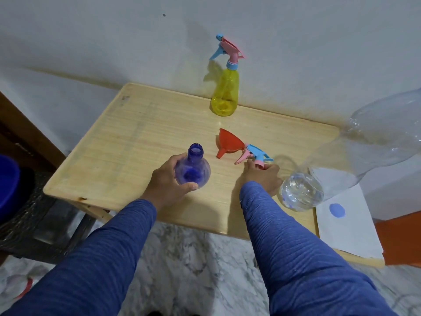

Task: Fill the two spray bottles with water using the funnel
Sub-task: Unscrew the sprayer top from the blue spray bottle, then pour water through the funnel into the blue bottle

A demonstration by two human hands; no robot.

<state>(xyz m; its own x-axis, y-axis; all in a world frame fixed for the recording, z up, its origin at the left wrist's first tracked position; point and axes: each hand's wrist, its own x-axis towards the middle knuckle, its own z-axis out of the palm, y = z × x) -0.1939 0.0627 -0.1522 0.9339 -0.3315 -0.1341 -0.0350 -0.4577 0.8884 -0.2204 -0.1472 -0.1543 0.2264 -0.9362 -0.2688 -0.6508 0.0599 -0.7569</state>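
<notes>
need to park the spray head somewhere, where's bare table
The widest bare stretch of table lies left of the blue bottle and yellow bottle. Crowded: funnel, spray head, right hand and water bottle on the right.

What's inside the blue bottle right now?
The blue spray bottle, uncapped and held by the left hand, shows no visible water; only its dark blue base shows through.

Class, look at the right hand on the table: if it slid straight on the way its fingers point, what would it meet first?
The right hand already holds the detached spray head; pushed onward, that head would probably meet the red funnel first, though depth is uncertain.
</notes>
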